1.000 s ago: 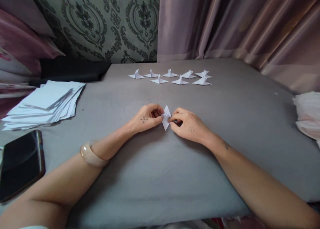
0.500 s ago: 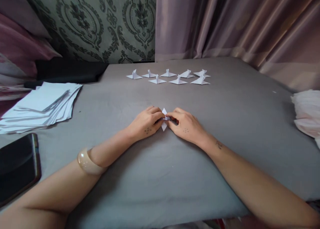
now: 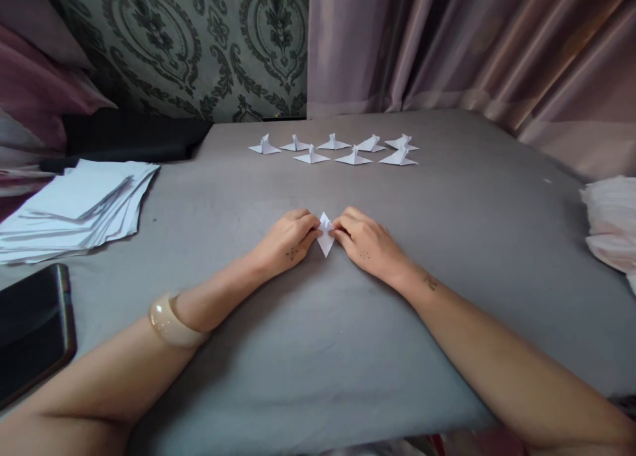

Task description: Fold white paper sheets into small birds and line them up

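A small folded piece of white paper [image 3: 326, 242], diamond-shaped from above, is held just over the grey cloth in the middle of the view. My left hand [image 3: 291, 238] pinches its left side between thumb and fingers. On the opposite side, my right hand [image 3: 365, 241] grips the paper the same way. The fingertips cover both side corners, while the upper and lower points show. Farther back stand several finished-looking white origami figures [image 3: 354, 156] in two loose rows, with flat pointed wings and a raised middle.
At the left lies a stack of white paper sheets [image 3: 74, 204], with a dark phone [image 3: 34, 330] in front of it. Black folded fabric [image 3: 134, 136] sits behind the stack. A pale bundled cloth [image 3: 613, 221] is at the right edge. Curtains [image 3: 358, 45] border the grey-covered surface [image 3: 348, 350].
The narrow pleated middle of the folded paper has been spread, so a wider flat diamond face now shows. My fingertips have moved slightly outward, still pinching both sides.
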`<state>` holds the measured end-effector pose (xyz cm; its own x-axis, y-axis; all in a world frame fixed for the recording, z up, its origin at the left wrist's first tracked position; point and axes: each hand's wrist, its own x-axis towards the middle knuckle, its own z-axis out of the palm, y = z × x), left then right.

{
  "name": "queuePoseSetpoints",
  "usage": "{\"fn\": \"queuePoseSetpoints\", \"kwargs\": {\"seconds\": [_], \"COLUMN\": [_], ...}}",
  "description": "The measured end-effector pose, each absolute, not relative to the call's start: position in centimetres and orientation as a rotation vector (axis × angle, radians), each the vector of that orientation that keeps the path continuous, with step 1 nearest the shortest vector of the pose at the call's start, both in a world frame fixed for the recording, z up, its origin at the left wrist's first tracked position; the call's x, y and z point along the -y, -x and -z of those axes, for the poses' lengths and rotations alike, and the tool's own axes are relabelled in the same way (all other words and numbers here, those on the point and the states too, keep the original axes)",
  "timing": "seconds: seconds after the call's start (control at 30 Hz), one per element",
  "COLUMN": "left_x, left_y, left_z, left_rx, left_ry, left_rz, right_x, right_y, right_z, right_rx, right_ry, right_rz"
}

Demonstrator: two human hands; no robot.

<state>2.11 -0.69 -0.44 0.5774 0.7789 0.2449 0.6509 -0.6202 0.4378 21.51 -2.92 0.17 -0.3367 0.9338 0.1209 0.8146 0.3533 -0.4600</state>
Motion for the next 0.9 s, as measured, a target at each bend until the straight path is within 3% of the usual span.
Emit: {"fn": "queuePoseSetpoints", "kwargs": {"seconds": [0.13,0.4,0.9], "left_x": [0.5,0.0,-0.4], "left_y": [-2.0,-1.8,-1.4], "left_z": [0.6,0.0,-0.7], "left_rx": [-1.143,-1.200,-1.202], "left_ry": [-2.587,-2.255,-1.793], "left_rz": [-0.598,-0.595,-0.697], "right_x": [2.8,1.8,1.5], "right_y": [-21.2,-21.8,-22.4], "right_z": [-0.1,0.8,0.4], "right_rx": [2.291,2.101,1.904], "right_ry": [1.559,1.483,1.419], "right_rz": [-0.351,-0.657,-0.824]}}
